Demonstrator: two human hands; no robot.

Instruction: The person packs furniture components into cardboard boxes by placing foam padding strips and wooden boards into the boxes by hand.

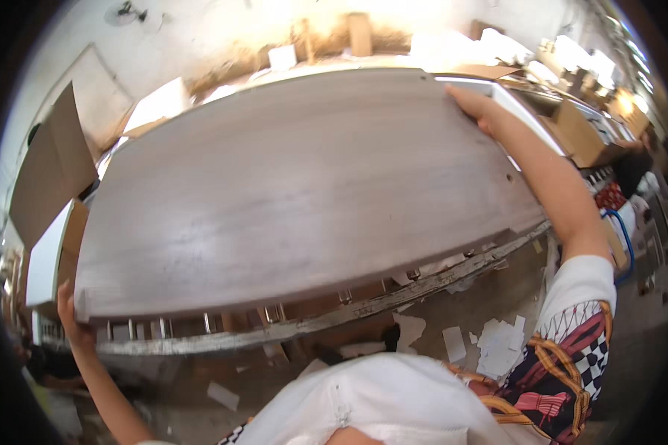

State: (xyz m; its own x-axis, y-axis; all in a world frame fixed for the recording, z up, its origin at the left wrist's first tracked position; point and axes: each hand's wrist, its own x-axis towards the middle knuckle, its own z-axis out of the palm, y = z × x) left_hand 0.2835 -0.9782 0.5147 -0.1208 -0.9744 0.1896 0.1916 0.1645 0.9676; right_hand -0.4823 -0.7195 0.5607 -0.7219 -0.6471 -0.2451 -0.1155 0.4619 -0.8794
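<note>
Left of the grey panel (297,185), a white-faced box (48,259) stands close; at the panel's near-left corner, the left hand (74,320) grips the end; below it runs a roller conveyor (378,303); at its far-right corner, the right hand (482,110) clasps the edge. Uneven support from these diagonal holds could twist the panel, scraping its underside.

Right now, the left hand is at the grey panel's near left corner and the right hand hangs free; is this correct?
No: the head view shows the right hand at the far right corner of the grey panel, not free. The left hand is as stated.
</note>
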